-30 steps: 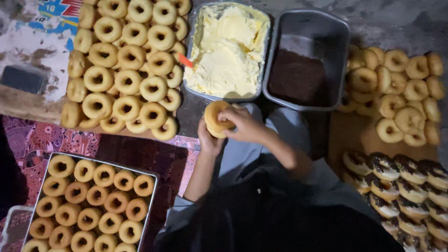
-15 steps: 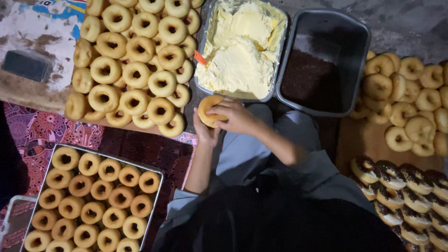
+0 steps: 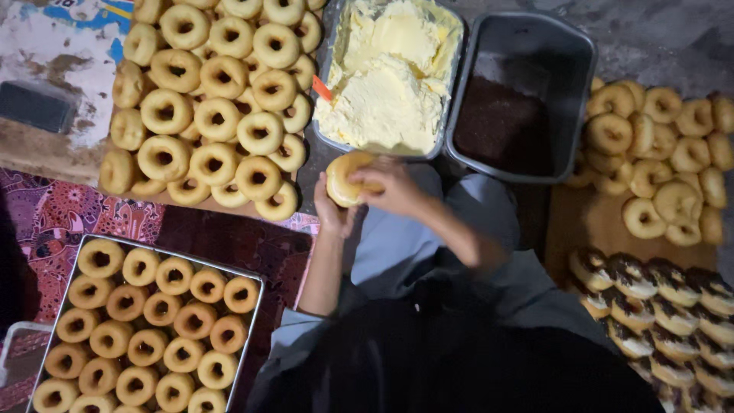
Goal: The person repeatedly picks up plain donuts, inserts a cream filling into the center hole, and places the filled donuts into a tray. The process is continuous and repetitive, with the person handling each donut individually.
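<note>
You have a plain doughnut (image 3: 345, 177) clamped between both hands, just short of the cream tub (image 3: 329, 130). Your left hand (image 3: 330, 210) cups it from below, fingers closed round its edge; your right hand (image 3: 394, 187) curls over its top and far side, closed on it too. It looks soft and light, likely to dent or tear under a hard squeeze, so hold it by the outer rim with spread fingers. Beyond the grip lies the yellow cream; to its right, a grey tub (image 3: 569, 99) of dark sprinkles. Left of the grip, plain doughnuts (image 3: 210, 115) are heaped; below left sits a tray (image 3: 256, 306) of browner rings. Far right, finished topped doughnuts (image 3: 657, 291) lie in rows.
</note>
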